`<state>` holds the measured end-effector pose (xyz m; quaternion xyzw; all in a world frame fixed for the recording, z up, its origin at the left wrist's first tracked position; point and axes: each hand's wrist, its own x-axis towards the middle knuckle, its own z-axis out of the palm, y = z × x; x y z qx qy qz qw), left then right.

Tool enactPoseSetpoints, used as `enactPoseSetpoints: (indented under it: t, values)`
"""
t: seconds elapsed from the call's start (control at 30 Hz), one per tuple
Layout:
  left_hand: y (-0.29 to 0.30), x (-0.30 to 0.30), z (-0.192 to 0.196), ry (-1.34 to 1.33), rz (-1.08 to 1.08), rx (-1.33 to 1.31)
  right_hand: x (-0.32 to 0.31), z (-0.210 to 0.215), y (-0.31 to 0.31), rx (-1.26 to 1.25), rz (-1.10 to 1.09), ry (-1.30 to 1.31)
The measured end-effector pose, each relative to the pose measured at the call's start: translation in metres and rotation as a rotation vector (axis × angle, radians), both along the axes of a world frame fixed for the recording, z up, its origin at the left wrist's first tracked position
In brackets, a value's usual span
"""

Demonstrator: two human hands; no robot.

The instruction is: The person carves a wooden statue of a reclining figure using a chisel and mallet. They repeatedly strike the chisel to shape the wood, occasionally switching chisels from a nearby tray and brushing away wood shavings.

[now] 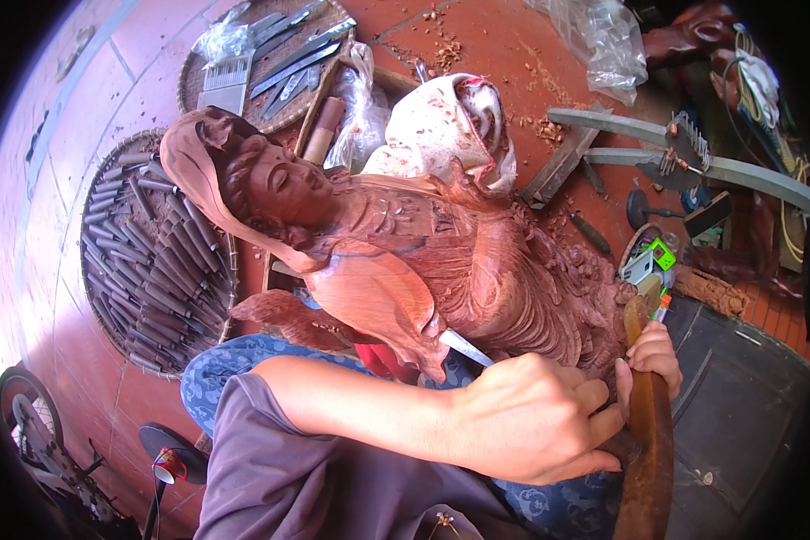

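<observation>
A reddish carved wooden statue (pixel 396 243) of a veiled figure lies across my lap, its head to the left. My left hand (pixel 540 418) is closed around a chisel, whose pale metal blade (pixel 465 347) points left and meets the edge of a carved drapery panel (pixel 369 288). The dark butt of its handle shows beyond my fist, close to a curved, yellow-brown wooden club (pixel 650 450). My right hand (pixel 655 362) wraps its fingers around that club at the right. Most of the right hand and its forearm are hidden behind the wood.
Many dark-handled chisels fill a round basket (pixel 229 310) at left. Flat blades lie in another basket (pixel 189 76) at the back. A white cloth (pixel 441 126) sits behind the statue. A metal clamp (pixel 621 126) and a small green-and-white device (pixel 652 259) are at right.
</observation>
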<state>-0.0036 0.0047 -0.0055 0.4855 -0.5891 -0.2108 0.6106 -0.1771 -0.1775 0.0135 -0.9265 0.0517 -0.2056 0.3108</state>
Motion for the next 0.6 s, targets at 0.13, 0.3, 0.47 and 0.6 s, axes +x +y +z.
enactPoseSetpoints:
  t: [0.13, 0.3, 0.47, 0.6]
  values:
    - [-0.0002, 0.0029, 0.0024, -0.009, 0.007, -0.008, 0.0010, 0.0051, 0.0015, -0.021, -0.002, 0.003]
    - [0.0007, 0.0022, 0.0023, 0.004, -0.022, 0.062, 0.0006, 0.0029, 0.0010, -0.022, 0.010, -0.004]
    - [0.0025, 0.0029, 0.0007, -0.003, -0.054, 0.076, -0.0010, -0.0022, 0.0018, -0.076, -0.034, -0.004]
    - [0.0019, 0.0046, 0.0010, 0.022, -0.058, 0.043, -0.0039, -0.0017, 0.0023, -0.090, -0.080, 0.003]
